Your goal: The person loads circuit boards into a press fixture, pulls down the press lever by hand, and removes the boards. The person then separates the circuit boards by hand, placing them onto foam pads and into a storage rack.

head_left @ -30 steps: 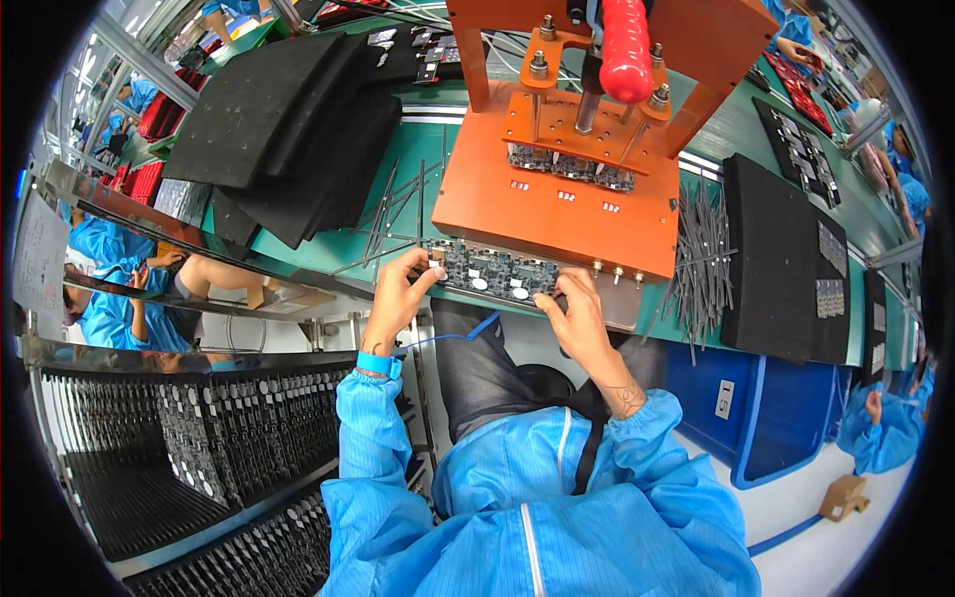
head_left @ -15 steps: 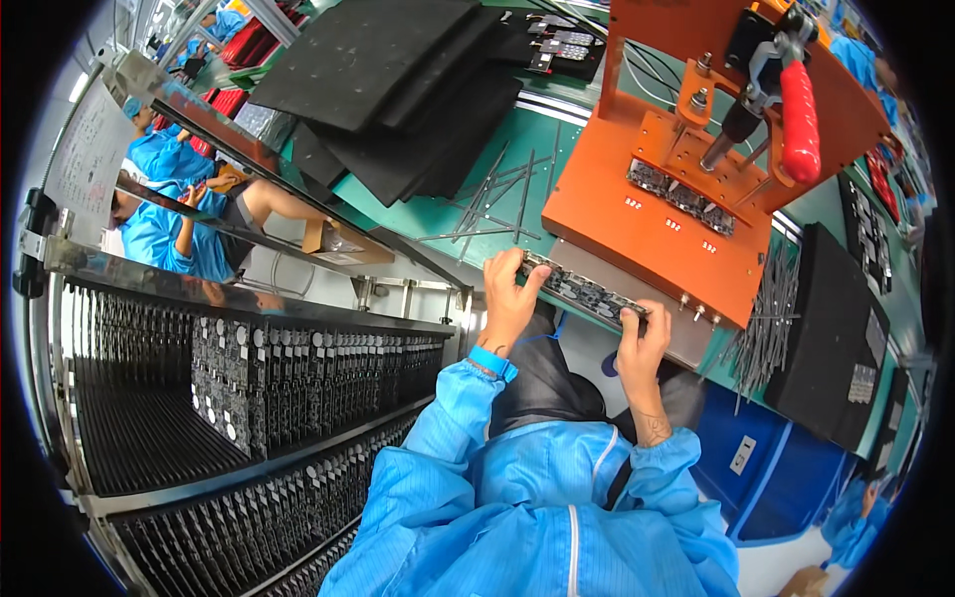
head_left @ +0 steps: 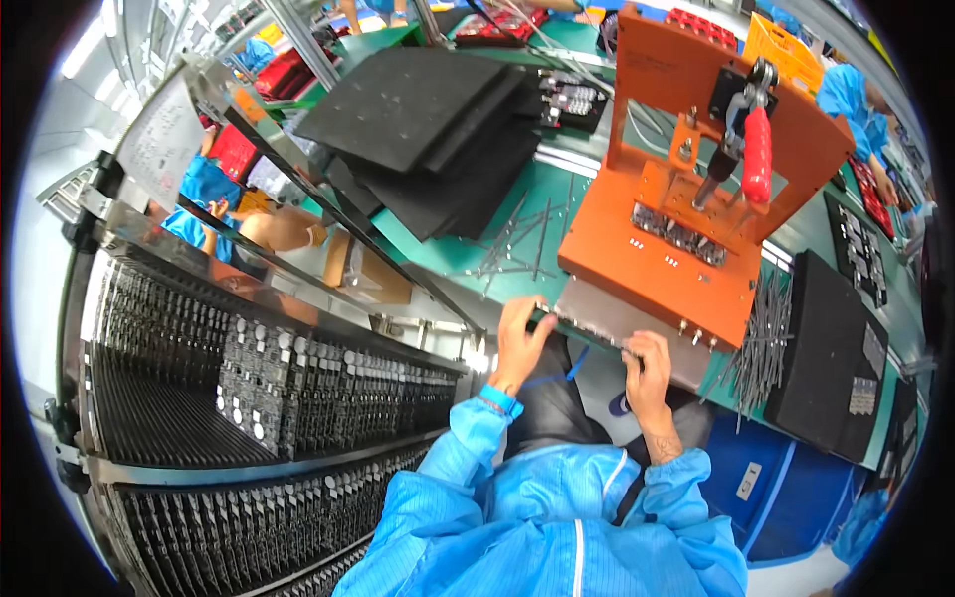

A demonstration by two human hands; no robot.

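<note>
A long, narrow circuit board [head_left: 589, 332] is held up at its two ends, in front of the table's near edge. My left hand [head_left: 521, 346] pinches its left end, and my right hand [head_left: 650, 378] grips its right end. The board shows almost edge-on, so little of its face is visible. Just beyond it stands an orange press fixture [head_left: 622, 264] with a toggle clamp that has a red handle [head_left: 757, 154]. Another circuit board [head_left: 679, 236] lies in the fixture, under the clamp's orange plate.
Black foam sheets [head_left: 408, 104] are stacked at the far left of the green table. Thin dark strips [head_left: 764, 333] lie right of the fixture, others left of it. A black foam block [head_left: 831, 358] sits at the right. A rack [head_left: 333, 393] full of circuit boards stands at my left. Co-workers sit beyond.
The board has tipped from showing its component face to nearly edge-on, still between both hands. The view has shifted, so the fixture and rack appear lower in the picture.
</note>
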